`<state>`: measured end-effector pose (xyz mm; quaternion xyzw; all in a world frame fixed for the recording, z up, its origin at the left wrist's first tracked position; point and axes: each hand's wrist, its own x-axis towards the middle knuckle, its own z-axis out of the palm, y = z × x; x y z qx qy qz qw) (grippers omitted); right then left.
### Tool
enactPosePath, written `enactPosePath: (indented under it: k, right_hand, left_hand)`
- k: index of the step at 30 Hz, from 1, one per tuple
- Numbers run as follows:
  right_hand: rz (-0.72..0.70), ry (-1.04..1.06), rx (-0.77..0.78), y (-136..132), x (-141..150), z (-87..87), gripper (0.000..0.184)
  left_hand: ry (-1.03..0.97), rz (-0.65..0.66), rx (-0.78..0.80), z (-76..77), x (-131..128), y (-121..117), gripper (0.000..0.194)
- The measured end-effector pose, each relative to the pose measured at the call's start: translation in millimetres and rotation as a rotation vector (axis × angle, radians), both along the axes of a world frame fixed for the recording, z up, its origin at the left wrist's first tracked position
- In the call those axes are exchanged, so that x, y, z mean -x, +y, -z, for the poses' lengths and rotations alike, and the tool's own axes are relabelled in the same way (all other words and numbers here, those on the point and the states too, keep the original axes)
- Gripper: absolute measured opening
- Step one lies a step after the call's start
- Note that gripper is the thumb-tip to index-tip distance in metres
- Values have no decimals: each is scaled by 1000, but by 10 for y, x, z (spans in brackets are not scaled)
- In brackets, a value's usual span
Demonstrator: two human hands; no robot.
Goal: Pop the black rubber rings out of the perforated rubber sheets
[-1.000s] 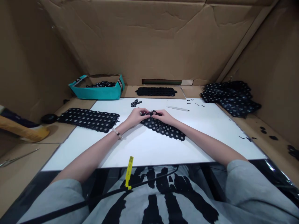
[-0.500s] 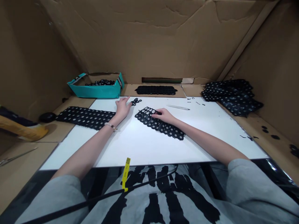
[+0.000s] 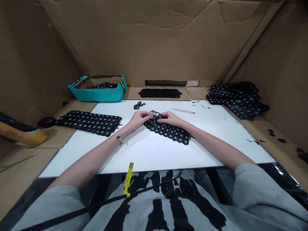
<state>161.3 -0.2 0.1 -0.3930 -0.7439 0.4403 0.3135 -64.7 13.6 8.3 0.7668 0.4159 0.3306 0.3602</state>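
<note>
1. Black, flat sheet with rows of pale round spots [image 3: 170, 132]: in the head view it lies slantwise at the middle of the smooth white board [image 3: 144, 157], its far-left end between the hands, probably so that the light-looking openings there are within fingertip reach.
2. Right hand [image 3: 171, 119]: thumb and fingers are nearly closed, seeming to pinch the sheet near its far edge, likely to steady it.
3. Left hand [image 3: 137, 120]: thumb and forefinger almost meet at the sheet's left corner; whether they grip its edge or a small piece, I cannot tell.
4. Small loose black rings [image 3: 139, 105] lie just beyond the left hand, presumably for easy reach; more fill the open teal cardboard box [image 3: 98, 94] behind.
5. Slim white pen-like tool [image 3: 183, 111] rests beyond the right hand, apparently set aside yet handy.
</note>
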Motion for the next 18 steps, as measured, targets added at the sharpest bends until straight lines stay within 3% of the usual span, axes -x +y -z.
enactPosePath:
  k: [6,12,14,18]
  right_hand:
    - [-36,27,-53,-20,2,2,38]
    - [5,-62,7,78,-39,6,35]
    - [25,-63,21,103,-40,0,35]
    - [46,-55,46,89,-36,-8,34]
  left_hand:
    - [28,-13,-65,17,-28,-57,34]
    - [-27,-54,40,87,-44,41,28]
    - [-81,-144,75,91,20,157,27]
    - [-189,-560,-20,40,341,446,27]
